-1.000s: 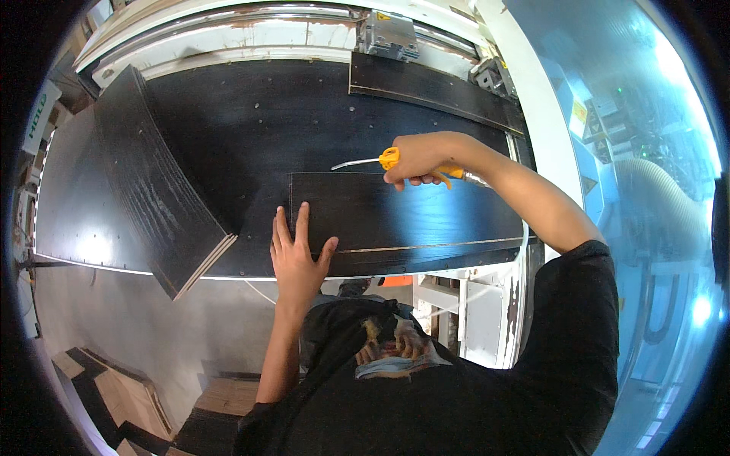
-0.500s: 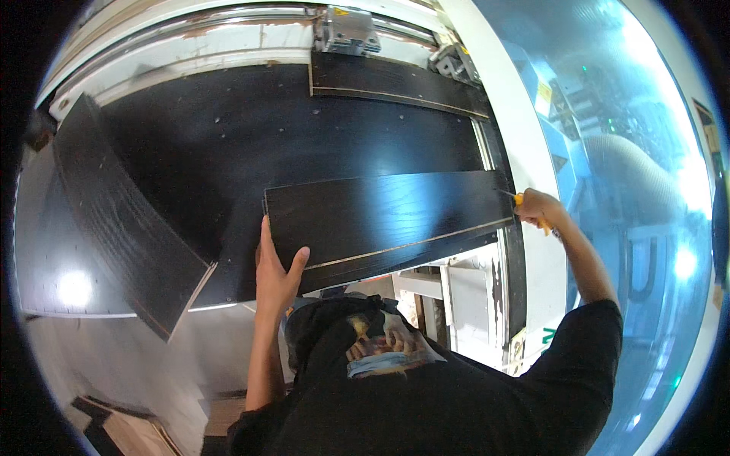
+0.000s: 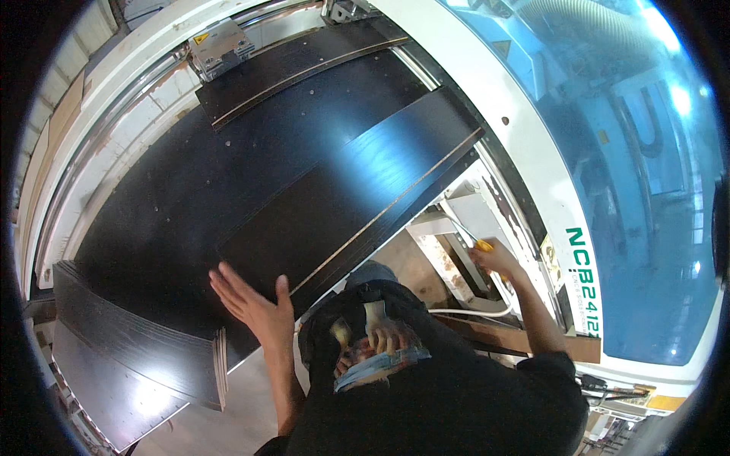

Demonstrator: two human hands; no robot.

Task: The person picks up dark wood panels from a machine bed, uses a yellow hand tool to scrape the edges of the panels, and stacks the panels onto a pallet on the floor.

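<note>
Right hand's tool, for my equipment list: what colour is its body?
Yellow; the tool shows best in the head view.

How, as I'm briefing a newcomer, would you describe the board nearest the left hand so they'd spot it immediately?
Find the big black worktable, then its edge nearest the person. The black board lies along that edge, its left end by the left hand. Unlike the stack at left and the back board, it carries a bright bluish shine.
</note>
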